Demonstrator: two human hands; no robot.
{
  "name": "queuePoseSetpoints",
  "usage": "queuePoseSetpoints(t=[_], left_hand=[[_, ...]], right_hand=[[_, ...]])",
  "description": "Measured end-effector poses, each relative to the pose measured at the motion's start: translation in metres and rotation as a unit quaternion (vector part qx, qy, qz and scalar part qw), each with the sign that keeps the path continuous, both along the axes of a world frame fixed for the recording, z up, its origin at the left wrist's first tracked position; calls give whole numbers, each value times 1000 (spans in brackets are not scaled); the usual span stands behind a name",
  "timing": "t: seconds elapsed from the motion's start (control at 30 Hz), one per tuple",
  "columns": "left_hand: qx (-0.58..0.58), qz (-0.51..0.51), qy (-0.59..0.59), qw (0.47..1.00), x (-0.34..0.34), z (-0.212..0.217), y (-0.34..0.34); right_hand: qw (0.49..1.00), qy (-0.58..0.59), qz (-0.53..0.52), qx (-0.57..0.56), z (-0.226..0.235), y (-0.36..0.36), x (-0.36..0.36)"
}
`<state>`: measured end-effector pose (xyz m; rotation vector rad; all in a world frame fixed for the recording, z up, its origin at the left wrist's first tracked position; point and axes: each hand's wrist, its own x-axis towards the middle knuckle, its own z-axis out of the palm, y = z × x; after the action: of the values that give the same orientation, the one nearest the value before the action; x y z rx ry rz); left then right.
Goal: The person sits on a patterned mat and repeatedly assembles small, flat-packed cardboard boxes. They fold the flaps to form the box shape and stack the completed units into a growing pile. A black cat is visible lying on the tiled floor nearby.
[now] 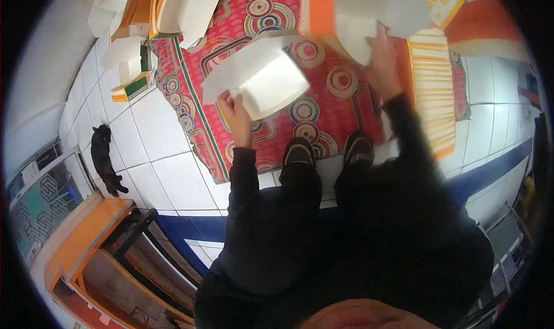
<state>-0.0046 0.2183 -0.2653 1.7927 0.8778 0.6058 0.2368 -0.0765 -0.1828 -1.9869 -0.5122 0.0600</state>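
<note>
Holding open white-lined carton [277,85], left fingers [225,102]

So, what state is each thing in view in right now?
White-lined carton: open, inside showing
Left hand: closed on that carton's edge
Orange-sided carton: unfolded or part-folded, unclear; blurred
Right hand: touching it, grip unclear
Upper-left cartons: open, heaped
Right-side cartons: stacked close together
Red patterned sheet: spread out
Black cat: on tiles, posture unclear

Printed lettering [441,6] on the yellow-and-white box [459,0], upper right
</note>
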Motion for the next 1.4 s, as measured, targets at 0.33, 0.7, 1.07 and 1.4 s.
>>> queuePoseSetpoints(t=[0.33,0.7,1.07,1.4], left_hand=[[-194,-100,-20,976,42,17,-58],[-160,-68,-54,983,37,-1,-62],[-152,-71,-49,985,40,-3,-58],[-180,-63,-25,981,35,-7,-54]], right_hand=[[996,91,18,-1,32,29,-48],[983,155,66,-70,16,32,-26],[991,122,29,-42,18,55,-31],[981,48,26,-184,10,61,-39]])
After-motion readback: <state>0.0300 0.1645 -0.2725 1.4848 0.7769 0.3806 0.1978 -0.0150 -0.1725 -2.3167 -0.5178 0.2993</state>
